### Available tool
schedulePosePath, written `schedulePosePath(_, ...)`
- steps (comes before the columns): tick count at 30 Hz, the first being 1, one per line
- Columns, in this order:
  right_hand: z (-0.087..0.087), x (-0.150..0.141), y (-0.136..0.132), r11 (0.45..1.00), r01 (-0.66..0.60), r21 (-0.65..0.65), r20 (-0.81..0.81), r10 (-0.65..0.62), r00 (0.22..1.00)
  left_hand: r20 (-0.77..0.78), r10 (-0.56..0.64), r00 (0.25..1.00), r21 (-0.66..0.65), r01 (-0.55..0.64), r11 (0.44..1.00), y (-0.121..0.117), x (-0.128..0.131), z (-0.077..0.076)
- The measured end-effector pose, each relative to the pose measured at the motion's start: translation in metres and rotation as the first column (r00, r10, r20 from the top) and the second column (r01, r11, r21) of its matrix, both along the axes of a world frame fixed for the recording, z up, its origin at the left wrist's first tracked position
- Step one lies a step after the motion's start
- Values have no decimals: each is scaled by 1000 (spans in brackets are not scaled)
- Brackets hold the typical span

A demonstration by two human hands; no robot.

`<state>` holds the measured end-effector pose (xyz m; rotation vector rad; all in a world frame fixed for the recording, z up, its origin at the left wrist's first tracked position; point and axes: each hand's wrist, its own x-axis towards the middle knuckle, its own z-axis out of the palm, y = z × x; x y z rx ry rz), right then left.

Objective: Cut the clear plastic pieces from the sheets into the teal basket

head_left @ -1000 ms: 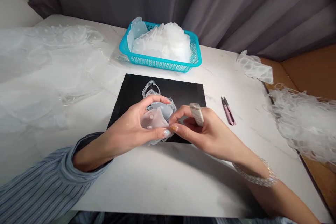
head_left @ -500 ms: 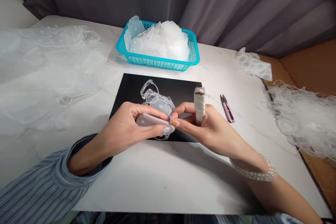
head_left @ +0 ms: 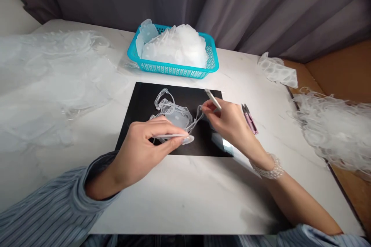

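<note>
My left hand (head_left: 150, 148) pinches a translucent soft plastic piece (head_left: 171, 136) between thumb and fingers, its thin edge turned toward me. To its right, my right hand (head_left: 223, 119) grips the end of a thin translucent trim strip (head_left: 195, 120). A slim white-wrapped tool (head_left: 213, 99) is tucked in the same hand, sticking up past the fingers; its working end is hidden. Beneath both hands lies a black mat (head_left: 145, 96). On it, just beyond my left hand, are another translucent piece (head_left: 176, 119) and curled trim strips (head_left: 165, 102).
A blue basket (head_left: 174, 70) heaped with translucent pieces stands behind the mat. Pink-handled thread snips (head_left: 249, 119) lie to the right. A big pile of translucent sheets (head_left: 58, 77) covers the left; tangled strips (head_left: 339, 131) fill the right edge. A crumpled perforated sheet (head_left: 278, 70) sits back right.
My right hand has drawn away from the piece, up and to the right, with a trim strip in its fingers. The white-wrapped tool has tilted leftward. My left hand has turned the piece edge-on.
</note>
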<state>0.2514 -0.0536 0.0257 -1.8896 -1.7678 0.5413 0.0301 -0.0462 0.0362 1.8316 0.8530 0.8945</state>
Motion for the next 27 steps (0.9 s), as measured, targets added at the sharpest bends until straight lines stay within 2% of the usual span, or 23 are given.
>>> schedulePosePath(2, 8, 4, 0, 998, 51, 45, 30, -52, 998, 12, -1, 1000, -219, 4, 976, 1, -2, 2)
schedulePosePath(4, 21, 1, -6, 995, 57, 83, -13, -57, 998, 36, 3, 999, -336, 9, 942, 3, -3, 4)
schedulePosePath(6, 32, -7, -15, 999, -5, 51, -160, 13, 987, 57, 18, 998, -401, 6, 916, 5, -4, 4)
schedulePosePath(8, 37, -15, -21, 988, -140, -57, -365, 110, 924, 79, 30, 996, -450, 9, 893, 6, -5, 3)
schedulePosePath(10, 37, -21, -25, 954, -259, -153, -540, 139, 830, 108, 32, 994, -499, 27, 866, 8, -5, 2)
schedulePosePath(12, 35, -23, -25, 933, -296, -204, -635, 105, 766, 138, 31, 990, -554, 52, 831, 9, -6, 0)
schedulePosePath(18, 30, -20, -19, 950, -222, -218, -744, -15, 668, 265, 71, 962, -721, 148, 677, 15, -8, 1)
schedulePosePath(21, 26, -17, -17, 948, -223, -226, -789, -44, 613, 292, 104, 951, -782, 175, 599, 18, -10, 2)
schedulePosePath(24, 21, -14, -15, 946, -215, -244, -820, -83, 566, 325, 130, 937, -803, 201, 561, 22, -12, 3)
schedulePosePath(27, 17, -11, -14, 945, -192, -266, -838, -128, 531, 355, 126, 926, -801, 232, 552, 24, -13, 5)
